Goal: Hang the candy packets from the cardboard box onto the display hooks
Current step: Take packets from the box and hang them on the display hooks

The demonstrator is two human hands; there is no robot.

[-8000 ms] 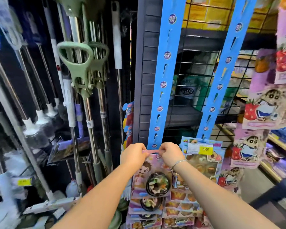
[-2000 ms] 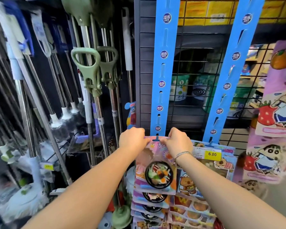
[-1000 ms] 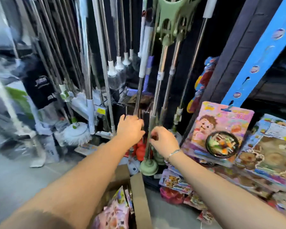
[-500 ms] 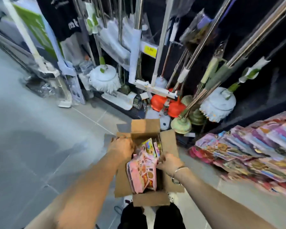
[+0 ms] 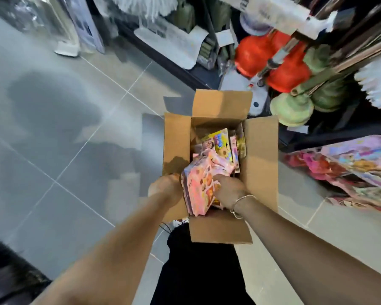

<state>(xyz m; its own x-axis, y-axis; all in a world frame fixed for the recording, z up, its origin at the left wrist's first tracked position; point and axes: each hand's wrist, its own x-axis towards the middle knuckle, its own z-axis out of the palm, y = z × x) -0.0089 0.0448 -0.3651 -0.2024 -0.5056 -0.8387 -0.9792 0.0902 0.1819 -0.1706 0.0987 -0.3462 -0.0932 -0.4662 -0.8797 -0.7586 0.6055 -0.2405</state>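
Fingers [image 5: 220, 179] on packets [image 5: 197, 187] in box [image 5: 261, 155]

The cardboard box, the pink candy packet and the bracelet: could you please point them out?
cardboard box [image 5: 261, 150]: head view, bare right flap.
pink candy packet [image 5: 197, 186]: head view, its front face.
bracelet [image 5: 245, 197]: head view, band across the right wrist.

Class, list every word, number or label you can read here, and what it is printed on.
No text can be read.
Pink candy packets in the cardboard box: print too blurred.
Yellow packet behind them: lettering too blurred.
White tags at the top edge: too blurred.
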